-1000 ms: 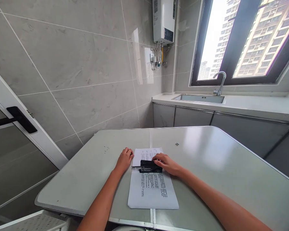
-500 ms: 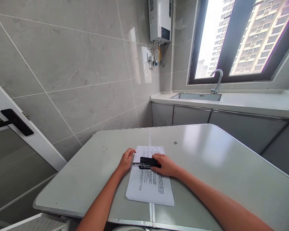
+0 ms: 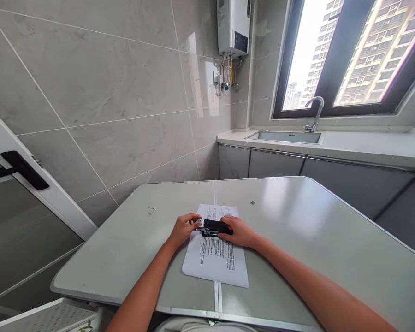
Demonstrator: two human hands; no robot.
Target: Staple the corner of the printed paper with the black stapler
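A black stapler point(image 3: 216, 226) lies across a printed sheet of paper point(image 3: 216, 263), its narrow metal tray point(image 3: 199, 229) sticking out at the left end. My right hand point(image 3: 238, 231) is wrapped round the stapler's right end, near a small red part. Thumb and fingers of my left hand point(image 3: 186, 227) are pinched together right at the metal tray. Whatever sits between those fingertips is too small to make out.
The paper lies over the seam of a pale folding table point(image 3: 117, 258). Small staple strips point(image 3: 252, 202) rest at the back right, and several loose staples point(image 3: 151, 211) at the left. A white perforated basket point(image 3: 67, 318) stands below the front left edge.
My left hand has moved right and its fingers have closed over the stapler's metal tray. The right hand keeps its hold on the stapler. The view has shifted slightly.
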